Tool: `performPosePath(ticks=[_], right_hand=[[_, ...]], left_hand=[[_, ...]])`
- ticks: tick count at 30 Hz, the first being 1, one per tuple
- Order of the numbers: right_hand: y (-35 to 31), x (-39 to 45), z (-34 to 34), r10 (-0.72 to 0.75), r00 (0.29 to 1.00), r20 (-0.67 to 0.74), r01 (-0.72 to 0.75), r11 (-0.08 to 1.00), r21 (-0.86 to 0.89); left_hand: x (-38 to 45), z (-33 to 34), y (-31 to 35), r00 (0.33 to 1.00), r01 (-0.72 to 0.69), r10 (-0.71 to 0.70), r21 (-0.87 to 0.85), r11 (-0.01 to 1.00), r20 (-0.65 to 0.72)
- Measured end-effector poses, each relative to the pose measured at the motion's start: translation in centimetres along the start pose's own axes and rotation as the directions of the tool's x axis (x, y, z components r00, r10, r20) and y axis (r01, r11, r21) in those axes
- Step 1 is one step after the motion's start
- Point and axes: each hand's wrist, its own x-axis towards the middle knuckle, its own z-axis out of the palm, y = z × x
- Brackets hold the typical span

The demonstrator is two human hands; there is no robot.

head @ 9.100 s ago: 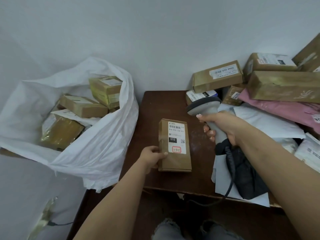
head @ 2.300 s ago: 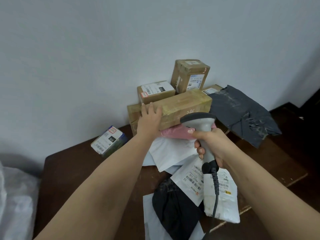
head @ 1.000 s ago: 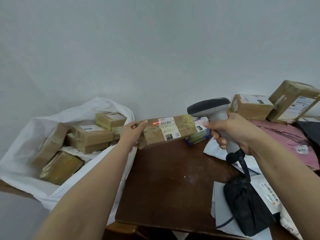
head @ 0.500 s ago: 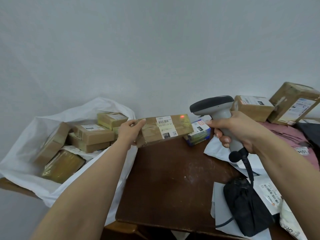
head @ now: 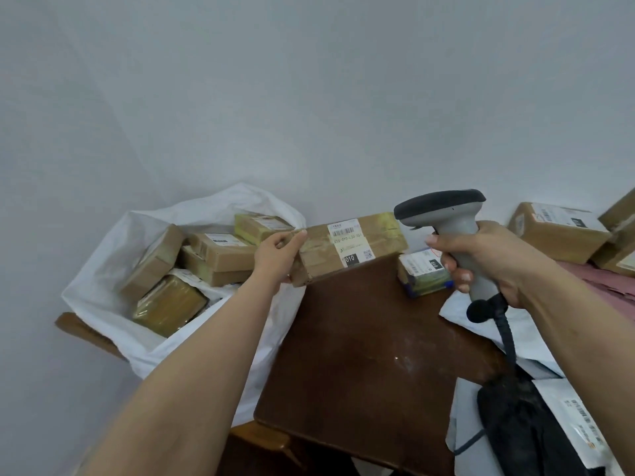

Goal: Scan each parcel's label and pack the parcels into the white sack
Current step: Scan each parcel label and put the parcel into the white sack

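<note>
My left hand (head: 276,257) grips the left end of a long brown cardboard parcel (head: 381,240) with a white barcode label, held in the air over the table's far left corner. My right hand (head: 491,259) is closed around the handle of a grey barcode scanner (head: 446,211), whose head sits just right of the parcel. The white sack (head: 113,269) stands open to the left of the table, with several brown boxes (head: 223,255) inside.
A small blue-edged parcel (head: 424,273) lies on the dark wooden table (head: 364,365). At the right are brown boxes (head: 556,235), a pink mailer (head: 604,286), white mailers (head: 522,331) and a black bag (head: 525,431). The scanner cable hangs down over them.
The parcel has moved a little left toward the sack. The red scan light seen on it earlier is gone. The scanner has stayed beside it.
</note>
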Motion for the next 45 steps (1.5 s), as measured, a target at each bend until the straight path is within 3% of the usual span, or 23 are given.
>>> performPosePath(ticks=[3,6,9,12,15,21,28,33,37,40,42,45], right_hand=[[-0.5,1.1,3.0,-0.006,0.998,0.06,0.006,1.0,0.001],[-0.7,2.1,6.3,0.003,0.992,0.125,-0.003,1.0,0.004],[-0.8,2.9,9.1,0.018,0.985,0.172,-0.014,0.999,-0.029],[-0.2,3.9,11.8,0.031,0.988,0.152,-0.028,0.999,-0.022],[0.8,5.2,14.3,0.056,0.995,0.083,-0.053,0.998,-0.043],[4.7,8.8,19.5,0.045,0.991,-0.127,-0.055,0.996,-0.073],[8.7,13.0,26.0,0.1,0.928,-0.36,-0.154,0.98,-0.126],[9.3,14.5,28.0,0.192,0.904,-0.382,-0.275,0.945,-0.177],[6.8,15.3,27.7,0.107,0.936,-0.337,-0.15,0.983,-0.104],[2.9,15.3,26.8,-0.011,0.938,-0.346,0.018,1.0,0.016],[2.0,15.1,25.9,-0.026,0.937,-0.349,0.055,0.996,0.073],[3.6,14.5,24.6,0.055,0.945,-0.322,-0.036,0.997,0.064]], left_hand=[[-0.8,-3.5,-0.1,0.994,-0.063,0.052,-0.116,0.991,-0.097],[-1.5,-9.2,-0.1,0.942,-0.195,0.136,-0.173,0.965,-0.308],[-1.7,-15.7,-0.9,0.882,-0.252,0.163,-0.148,0.956,-0.443],[-2.6,-20.1,-2.1,0.855,-0.249,0.171,-0.099,0.963,-0.491],[-3.2,-21.7,-3.1,0.903,-0.183,0.16,-0.021,0.983,-0.398],[-3.2,-23.4,-4.4,0.971,-0.106,0.088,-0.072,0.992,-0.222],[-2.6,-25.0,-5.7,0.984,-0.027,0.037,0.058,0.998,-0.176],[-1.6,-25.4,-6.3,0.993,0.042,-0.041,0.012,0.999,-0.114],[-0.1,-24.5,-6.3,0.992,-0.044,0.047,0.03,0.999,-0.117],[1.1,-22.4,-6.1,0.984,-0.124,0.144,0.172,0.977,-0.107],[1.6,-21.3,-6.1,0.999,-0.047,0.048,0.351,0.935,0.005],[1.4,-21.5,-6.7,0.946,0.142,-0.291,0.629,0.765,0.14]])
